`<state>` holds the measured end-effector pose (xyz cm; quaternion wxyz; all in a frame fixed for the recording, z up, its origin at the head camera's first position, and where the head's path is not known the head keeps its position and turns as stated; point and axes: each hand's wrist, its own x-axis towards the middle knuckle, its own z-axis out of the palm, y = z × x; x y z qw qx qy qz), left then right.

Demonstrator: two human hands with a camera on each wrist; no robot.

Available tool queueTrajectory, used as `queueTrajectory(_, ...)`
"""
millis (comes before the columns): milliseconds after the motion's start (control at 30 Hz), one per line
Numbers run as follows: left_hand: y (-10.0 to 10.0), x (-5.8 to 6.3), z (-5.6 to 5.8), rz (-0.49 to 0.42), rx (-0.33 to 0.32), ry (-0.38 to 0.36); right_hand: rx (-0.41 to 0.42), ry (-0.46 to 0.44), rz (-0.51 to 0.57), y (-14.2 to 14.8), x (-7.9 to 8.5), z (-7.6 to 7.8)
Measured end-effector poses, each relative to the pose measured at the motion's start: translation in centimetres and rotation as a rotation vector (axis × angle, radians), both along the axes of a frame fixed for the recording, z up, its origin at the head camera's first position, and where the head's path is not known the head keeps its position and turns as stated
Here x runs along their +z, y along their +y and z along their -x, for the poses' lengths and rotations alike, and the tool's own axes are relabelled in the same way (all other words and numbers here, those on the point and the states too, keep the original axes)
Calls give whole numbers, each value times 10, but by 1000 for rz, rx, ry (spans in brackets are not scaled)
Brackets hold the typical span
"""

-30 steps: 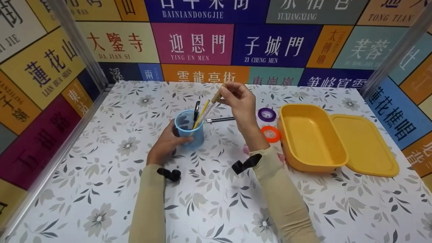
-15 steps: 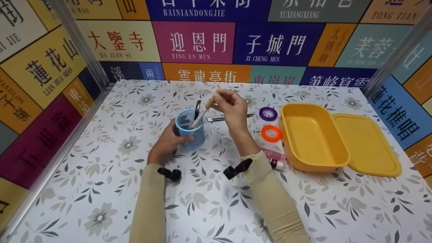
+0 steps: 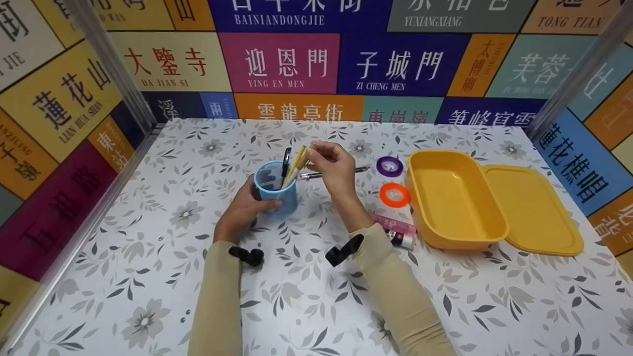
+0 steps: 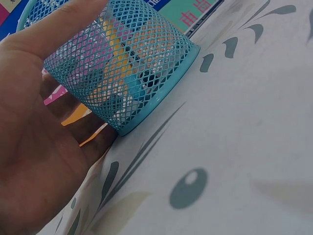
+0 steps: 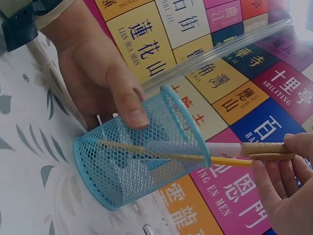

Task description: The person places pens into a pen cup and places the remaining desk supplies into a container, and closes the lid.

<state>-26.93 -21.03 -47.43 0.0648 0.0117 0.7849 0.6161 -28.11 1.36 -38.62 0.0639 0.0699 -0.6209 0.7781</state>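
Lower now than a second ago, the tan-capped pen (image 5: 244,149) leans toward one o'clock in the blue mesh cup (image 3: 289,201), pinched by the right hand (image 3: 334,165). At eight o'clock, the left hand (image 3: 245,203) grips the cup; a yellow box (image 3: 457,202) sits at three.

Metal-mesh cup (image 5: 137,161) and smooth, slightly glossy plastic box (image 3: 452,198)

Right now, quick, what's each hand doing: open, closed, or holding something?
Left hand: holding the blue mesh cup by its side.
Right hand: pinching the tan end of a white pen, lower part inside the cup.
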Motion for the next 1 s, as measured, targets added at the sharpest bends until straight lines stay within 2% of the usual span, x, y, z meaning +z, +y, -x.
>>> queueTrajectory(300,0,2,-1,43,32,-39,14,-18,-44,-4,-8,3)
queueTrajectory(600,1,4,-2,32,26,-25,40,-7,-96,-7,-12,2)
queueTrajectory(1000,0,2,-2,22,9,-9,43,-45,-122,-6,-13,2)
